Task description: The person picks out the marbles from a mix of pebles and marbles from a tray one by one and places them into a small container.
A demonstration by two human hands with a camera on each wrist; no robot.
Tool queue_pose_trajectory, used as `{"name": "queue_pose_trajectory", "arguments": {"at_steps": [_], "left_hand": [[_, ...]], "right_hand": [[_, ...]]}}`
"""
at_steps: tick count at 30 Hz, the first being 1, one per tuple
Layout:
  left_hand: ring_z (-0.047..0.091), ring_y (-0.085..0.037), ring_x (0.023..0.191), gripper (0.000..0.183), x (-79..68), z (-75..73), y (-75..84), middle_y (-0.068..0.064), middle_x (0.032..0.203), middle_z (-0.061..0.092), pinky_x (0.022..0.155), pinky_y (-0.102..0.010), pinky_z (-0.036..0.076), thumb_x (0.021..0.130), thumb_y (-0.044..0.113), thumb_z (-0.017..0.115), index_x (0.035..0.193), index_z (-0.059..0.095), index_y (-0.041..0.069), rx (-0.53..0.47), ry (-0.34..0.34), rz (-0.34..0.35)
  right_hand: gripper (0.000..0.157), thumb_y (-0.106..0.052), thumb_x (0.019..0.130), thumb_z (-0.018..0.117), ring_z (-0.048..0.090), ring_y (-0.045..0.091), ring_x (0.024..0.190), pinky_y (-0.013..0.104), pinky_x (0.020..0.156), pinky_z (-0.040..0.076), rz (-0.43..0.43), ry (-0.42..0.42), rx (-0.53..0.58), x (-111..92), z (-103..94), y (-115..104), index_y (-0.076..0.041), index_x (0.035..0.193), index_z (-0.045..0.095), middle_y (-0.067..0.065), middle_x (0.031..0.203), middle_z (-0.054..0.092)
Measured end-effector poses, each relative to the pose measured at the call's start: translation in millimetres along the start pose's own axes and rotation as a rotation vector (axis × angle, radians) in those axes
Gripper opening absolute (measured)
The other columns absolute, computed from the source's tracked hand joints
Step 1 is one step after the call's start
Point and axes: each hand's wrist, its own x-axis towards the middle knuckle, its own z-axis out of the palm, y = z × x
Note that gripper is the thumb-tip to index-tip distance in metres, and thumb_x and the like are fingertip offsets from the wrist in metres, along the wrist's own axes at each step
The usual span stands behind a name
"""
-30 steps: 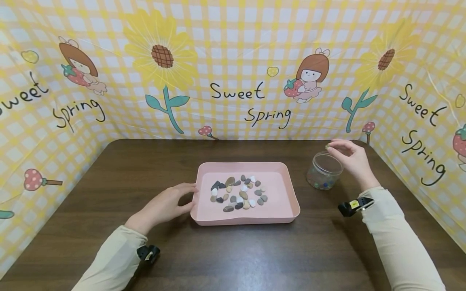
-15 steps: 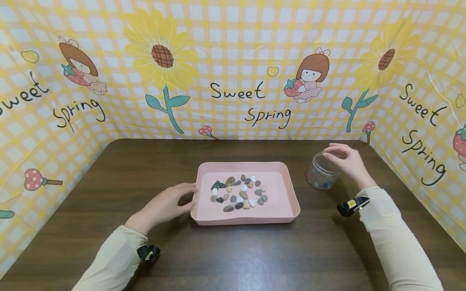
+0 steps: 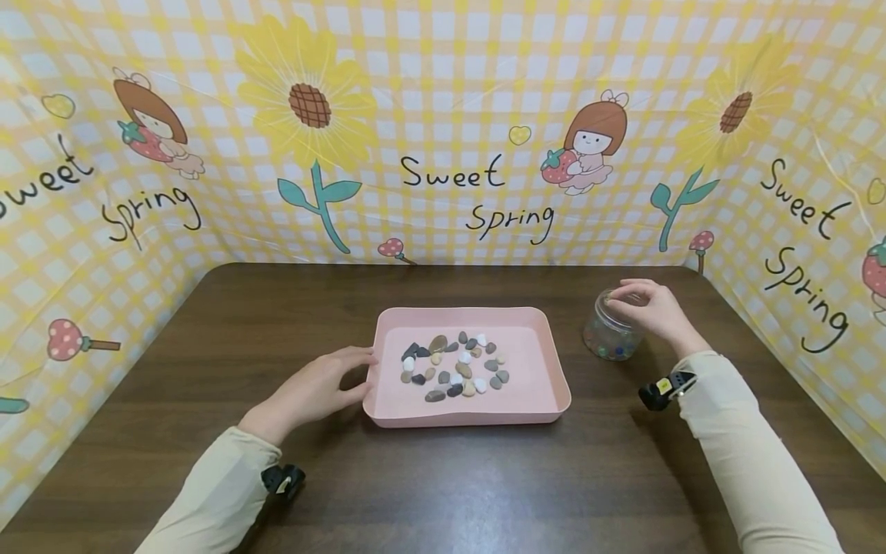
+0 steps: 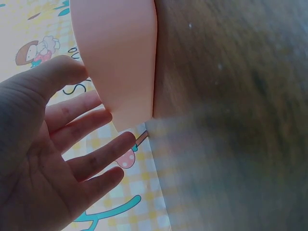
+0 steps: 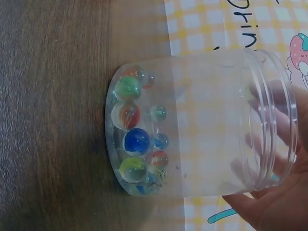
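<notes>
In the head view my left hand (image 3: 308,392) touches the left end of the pink tray (image 3: 547,415) with its fingertips, fingers spread and fairly straight. The left wrist view has thumb and fingers against the tray's outer wall (image 4: 118,62). Gathered in the tray is a loose group of pebbles (image 3: 462,371) in grey, white, brown and black. At the mouth of a clear plastic jar (image 3: 612,338), my right hand (image 3: 654,312) pinches a small yellowish-green marble (image 5: 249,92), largely hidden by the fingers. Several coloured glass marbles (image 5: 136,140) lie on the jar's bottom.
A dark brown wooden table (image 3: 443,492) carries the tray and the open jar, which stands to the tray's right near the back. Yellow checked cloth (image 3: 443,92) with printed flowers encloses the table's back and sides.
My right hand has moved left and slightly down, from beyond the jar's rim to over its mouth, with the marble at its fingertips. The left hand and tray stay put.
</notes>
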Motion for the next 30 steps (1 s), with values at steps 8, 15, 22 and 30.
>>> {"name": "queue_pose_trajectory", "arguments": {"at_steps": [8, 15, 22, 30], "left_hand": [[0.054, -0.032, 0.12, 0.04, 1.0, 0.2, -0.1, -0.016, 0.13, 0.057, 0.1, -0.049, 0.044, 0.088, 0.022, 0.063, 0.123, 0.059, 0.003, 0.002, -0.005, -0.005], [0.055, -0.032, 0.12, 0.041, 1.4, 0.1, 0.4, -0.016, 0.13, 0.057, 0.1, -0.049, 0.044, 0.087, 0.021, 0.063, 0.123, 0.059, 0.003, 0.006, -0.008, -0.007], [0.055, -0.031, 0.119, 0.04, 1.3, 0.1, 1.2, -0.016, 0.13, 0.057, 0.1, -0.049, 0.044, 0.087, 0.021, 0.063, 0.122, 0.059, 0.003, 0.003, -0.011, -0.008], [0.055, -0.032, 0.119, 0.039, 1.0, -1.4, 1.2, -0.016, 0.129, 0.058, 0.099, -0.049, 0.045, 0.088, 0.021, 0.063, 0.122, 0.059, 0.003, 0.014, -0.016, -0.002]], "right_hand": [[0.031, -0.018, 0.088, 0.062, 0.038, 0.046, 0.127, 0.058, 0.105, 0.033, -0.023, -0.03, -0.067, 3.6, 3.3, -3.1, 0.008, 0.105, 0.065, 0.032, 0.135, 0.044], [0.03, -0.017, 0.088, 0.062, 0.036, 0.047, 0.129, 0.06, 0.106, 0.031, -0.009, -0.049, -0.074, 2.4, 1.3, -4.4, 0.008, 0.105, 0.065, 0.032, 0.136, 0.043], [0.034, -0.021, 0.09, 0.061, 0.036, 0.047, 0.13, 0.058, 0.107, 0.031, -0.001, -0.034, -0.031, -1.4, -2.0, -1.9, 0.008, 0.108, 0.063, 0.03, 0.137, 0.043], [0.036, -0.026, 0.092, 0.057, 0.039, 0.047, 0.127, 0.059, 0.102, 0.035, -0.034, 0.007, -0.04, -8.2, -14.3, -17.7, 0.005, 0.11, 0.062, 0.029, 0.136, 0.044]]}}
